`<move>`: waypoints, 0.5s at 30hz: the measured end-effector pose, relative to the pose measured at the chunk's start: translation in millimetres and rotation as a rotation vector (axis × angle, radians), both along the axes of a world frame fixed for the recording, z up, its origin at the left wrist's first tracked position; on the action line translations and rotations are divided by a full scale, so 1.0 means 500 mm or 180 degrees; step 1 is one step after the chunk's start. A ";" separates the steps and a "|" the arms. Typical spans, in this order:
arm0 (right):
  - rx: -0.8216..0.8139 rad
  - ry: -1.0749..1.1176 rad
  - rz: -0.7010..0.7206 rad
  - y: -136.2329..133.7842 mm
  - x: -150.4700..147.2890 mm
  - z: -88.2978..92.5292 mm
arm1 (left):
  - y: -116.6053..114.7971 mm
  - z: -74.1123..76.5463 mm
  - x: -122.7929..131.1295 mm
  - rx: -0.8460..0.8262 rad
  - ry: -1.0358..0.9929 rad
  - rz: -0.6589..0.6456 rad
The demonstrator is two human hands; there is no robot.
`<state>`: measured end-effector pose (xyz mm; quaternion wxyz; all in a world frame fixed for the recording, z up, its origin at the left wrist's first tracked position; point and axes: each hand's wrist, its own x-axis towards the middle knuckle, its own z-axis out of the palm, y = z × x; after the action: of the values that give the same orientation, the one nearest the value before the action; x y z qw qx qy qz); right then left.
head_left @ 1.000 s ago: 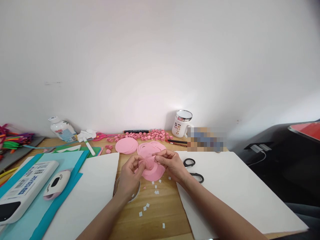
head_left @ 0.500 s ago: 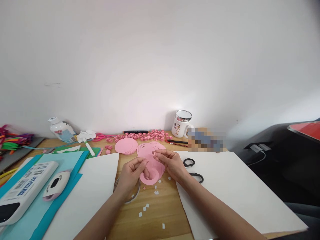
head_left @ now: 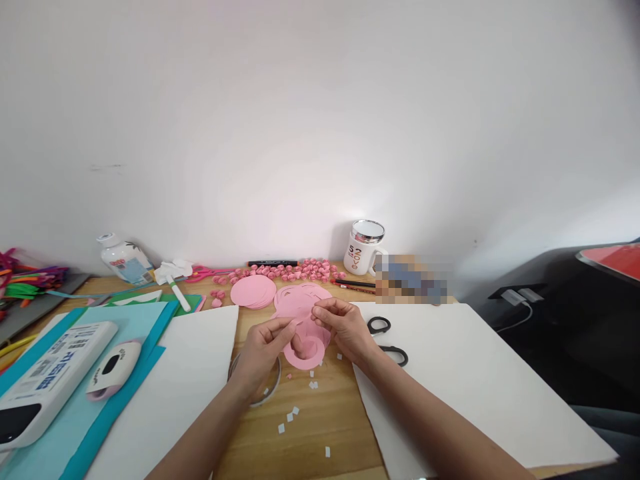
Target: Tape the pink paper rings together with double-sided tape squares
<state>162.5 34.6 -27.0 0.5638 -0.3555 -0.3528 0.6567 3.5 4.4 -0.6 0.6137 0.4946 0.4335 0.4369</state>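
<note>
Both my hands work a pink paper spiral (head_left: pixel 306 350) over the middle of the wooden desk. My left hand (head_left: pixel 264 348) pinches the spiral's outer coil from the left, fingers closed on it. My right hand (head_left: pixel 344 327) pinches the upper end of the strip, fingers pressed together. The loose coils hang down between the hands. Beneath my left wrist lies a roll of clear tape (head_left: pixel 256 383). Behind the hands lie cut pink paper circles (head_left: pixel 253 291) and a heap of small pink paper roses (head_left: pixel 295 269).
Black scissors (head_left: pixel 387 340) lie on a white sheet (head_left: pixel 465 373) at right. Another white sheet (head_left: pixel 175 393), blue paper, a white punch (head_left: pixel 107 370) and a white case (head_left: pixel 50 373) sit at left. A mug (head_left: pixel 363 248), markers, a bottle (head_left: pixel 123 257) and white scraps (head_left: pixel 295 413) are nearby.
The pink disc has loosened into open hanging coils. My right hand lifted its end slightly while my left hand shifted along the outer ring.
</note>
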 end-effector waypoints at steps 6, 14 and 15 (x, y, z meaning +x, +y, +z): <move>0.0007 0.0101 0.0143 -0.001 -0.002 -0.001 | 0.000 0.008 -0.002 0.0042 0.0041 -0.0039; -0.0019 0.0107 0.0147 -0.002 0.002 -0.002 | 0.000 0.006 -0.002 -0.0016 0.0065 -0.0021; -0.0011 0.0097 0.0150 -0.002 0.002 -0.001 | 0.000 0.006 -0.002 -0.0034 0.0047 -0.0030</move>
<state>163.6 33.6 -27.6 0.5529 -0.3381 -0.3513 0.6757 2.7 4.2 2.2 0.6151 0.4965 0.4381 0.4281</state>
